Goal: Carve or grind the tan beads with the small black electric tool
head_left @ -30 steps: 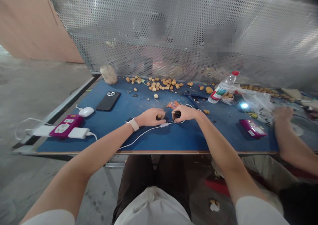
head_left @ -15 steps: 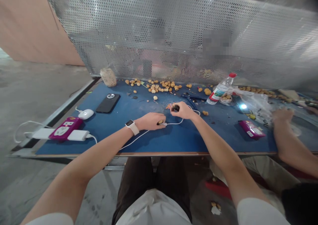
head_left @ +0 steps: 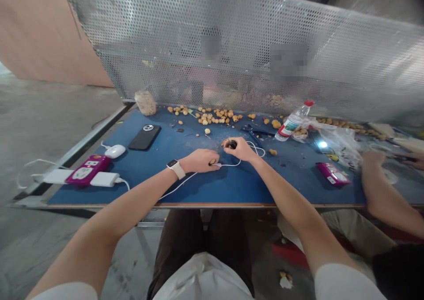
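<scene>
My left hand [head_left: 199, 160], with a watch at its wrist, is curled on the blue table around a small tan round piece [head_left: 212, 162]. Beside its thumb lies a white cable [head_left: 228, 165], which loops on past my other hand; whether the thumb pinches it I cannot tell. My right hand [head_left: 242, 149] is closed on a small black object [head_left: 232, 144], a little further from me and to the right. Its fingers hide most of that object, so its kind does not show. Orange-brown scraps [head_left: 225, 141] lie by these fingertips.
Small round tan fruits [head_left: 218, 116] are scattered before the perforated metal panel [head_left: 172, 39]. A phone [head_left: 145, 137], a white mouse [head_left: 115, 151] and a purple pack with white chargers [head_left: 88, 170] lie left. Right are a bottle [head_left: 293, 121], another purple pack [head_left: 333, 174] and a co-worker's arm [head_left: 380, 189].
My right hand has shifted very slightly left, still closed on the black object. My left hand has barely moved. At the far right, the co-worker's other hand has come into view with a dark tool.
</scene>
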`<state>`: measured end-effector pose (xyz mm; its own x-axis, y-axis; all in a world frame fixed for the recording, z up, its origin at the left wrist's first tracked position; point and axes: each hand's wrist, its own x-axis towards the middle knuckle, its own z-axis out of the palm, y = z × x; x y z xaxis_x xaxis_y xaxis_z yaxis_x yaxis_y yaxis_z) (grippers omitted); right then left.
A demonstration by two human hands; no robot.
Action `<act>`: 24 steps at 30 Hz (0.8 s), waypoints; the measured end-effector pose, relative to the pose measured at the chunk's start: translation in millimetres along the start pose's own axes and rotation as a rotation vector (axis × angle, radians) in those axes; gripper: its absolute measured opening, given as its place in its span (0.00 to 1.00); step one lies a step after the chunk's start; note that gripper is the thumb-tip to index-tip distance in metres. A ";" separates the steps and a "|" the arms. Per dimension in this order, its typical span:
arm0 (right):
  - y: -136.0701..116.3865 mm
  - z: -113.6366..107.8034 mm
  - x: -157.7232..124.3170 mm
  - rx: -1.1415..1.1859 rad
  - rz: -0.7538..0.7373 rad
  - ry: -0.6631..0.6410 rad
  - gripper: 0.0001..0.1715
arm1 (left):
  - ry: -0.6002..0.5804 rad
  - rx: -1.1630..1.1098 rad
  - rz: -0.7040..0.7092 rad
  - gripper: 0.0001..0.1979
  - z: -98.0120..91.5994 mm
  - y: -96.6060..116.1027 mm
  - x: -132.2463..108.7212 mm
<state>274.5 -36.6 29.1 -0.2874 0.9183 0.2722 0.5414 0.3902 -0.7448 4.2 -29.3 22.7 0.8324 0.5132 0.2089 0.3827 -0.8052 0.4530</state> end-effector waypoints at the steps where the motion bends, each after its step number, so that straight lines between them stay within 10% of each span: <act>1: -0.4 1.4 0.1 0.022 0.005 0.011 0.12 | 0.007 0.000 0.001 0.20 0.1 0.5 0.2; 9: -11.6 13.2 -3.0 0.189 0.087 0.025 0.21 | 0.239 0.043 -0.136 0.07 0.9 -1.0 5.0; 24: -26.3 17.6 -7.0 0.195 0.062 -0.069 0.29 | 0.167 0.225 -0.104 0.10 -0.3 1.2 4.2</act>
<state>248.4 -54.5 36.0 -0.3152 0.9309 0.1843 0.3982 0.3061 -0.8647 8.1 -28.0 24.4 0.7136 0.6233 0.3198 0.5573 -0.7817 0.2800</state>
